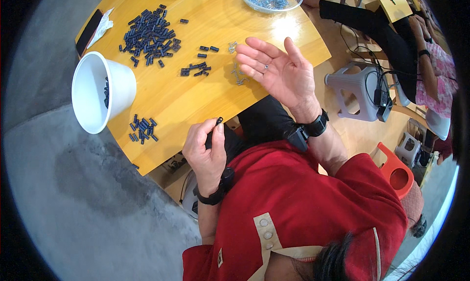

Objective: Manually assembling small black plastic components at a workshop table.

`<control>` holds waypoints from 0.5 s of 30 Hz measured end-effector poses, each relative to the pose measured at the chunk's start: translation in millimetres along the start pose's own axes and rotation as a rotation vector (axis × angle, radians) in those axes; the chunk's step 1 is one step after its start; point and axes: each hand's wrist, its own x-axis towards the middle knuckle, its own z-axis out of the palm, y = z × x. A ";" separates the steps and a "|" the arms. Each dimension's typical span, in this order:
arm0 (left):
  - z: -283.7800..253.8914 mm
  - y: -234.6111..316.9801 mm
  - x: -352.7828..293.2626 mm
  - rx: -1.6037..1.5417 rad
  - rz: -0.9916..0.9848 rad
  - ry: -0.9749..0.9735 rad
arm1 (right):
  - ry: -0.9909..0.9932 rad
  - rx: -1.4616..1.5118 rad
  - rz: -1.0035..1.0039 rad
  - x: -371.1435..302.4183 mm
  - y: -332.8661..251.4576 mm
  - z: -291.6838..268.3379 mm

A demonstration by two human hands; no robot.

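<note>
My left hand [204, 149] pinches a small black plastic part [219, 120] between thumb and fingertip, just off the table's near edge. My right hand [281, 73] is held palm up with the fingers stretched out. On it, near the base of a finger, sits a small shiny metal thing [266, 67] whose kind I cannot make out. Small silver metal pieces [239, 77], which look like screws, lie beside its fingers. Left of them is a small group of black parts [197, 69]. A large heap of similar black parts [151, 35] lies farther back.
A white tub [128, 83] holding black parts leans at the table's left edge, near another small pile [143, 129]. A clear bowl [299, 0] of bluish metal pieces stands far back. To the right are a white stool [350, 97], cables, another person [438, 73] and a red stool [391, 173].
</note>
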 end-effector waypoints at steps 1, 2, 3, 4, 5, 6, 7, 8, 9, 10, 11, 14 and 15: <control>0.3 -0.9 -0.3 -0.006 0.006 0.006 | 0.001 -0.002 -0.002 0.4 0.7 -0.7; 0.0 -1.3 -0.5 -0.008 0.007 0.004 | -0.018 -0.037 -0.037 0.7 1.7 -2.3; -0.5 -1.8 -0.8 -0.011 -0.003 0.007 | -0.037 -0.072 -0.073 1.0 2.9 -4.5; -0.7 -2.1 -0.9 -0.014 -0.012 0.010 | -0.036 -0.073 -0.075 2.2 4.4 -9.2; -0.8 -1.8 -0.2 -0.016 -0.012 0.010 | -0.054 -0.422 -0.224 5.2 5.7 -14.6; -0.9 -1.2 0.5 -0.005 -0.006 0.010 | -0.072 -0.771 -0.372 7.1 5.9 -18.6; -0.9 -1.0 1.0 0.006 0.000 0.010 | -0.071 -0.773 -0.372 7.2 4.5 -21.5; -0.8 -1.4 1.2 0.006 -0.001 0.011 | -0.065 -0.971 -0.405 7.1 2.8 -22.6; -0.6 -2.2 1.3 0.007 0.005 0.011 | -0.059 -1.170 -0.437 7.1 1.9 -22.8; -0.4 -2.9 1.3 0.009 0.010 0.011 | -0.060 -1.171 -0.436 7.6 3.1 -22.1; 0.0 -3.2 1.3 0.009 0.009 0.011 | -0.047 -1.149 -0.464 8.0 5.5 -19.1; 1.1 -4.8 0.8 0.009 0.015 0.009 | -0.060 -1.134 -0.460 7.8 5.8 -16.9; 1.4 -5.9 0.3 0.002 0.013 0.006 | -0.086 -1.140 -0.429 7.7 5.4 -16.6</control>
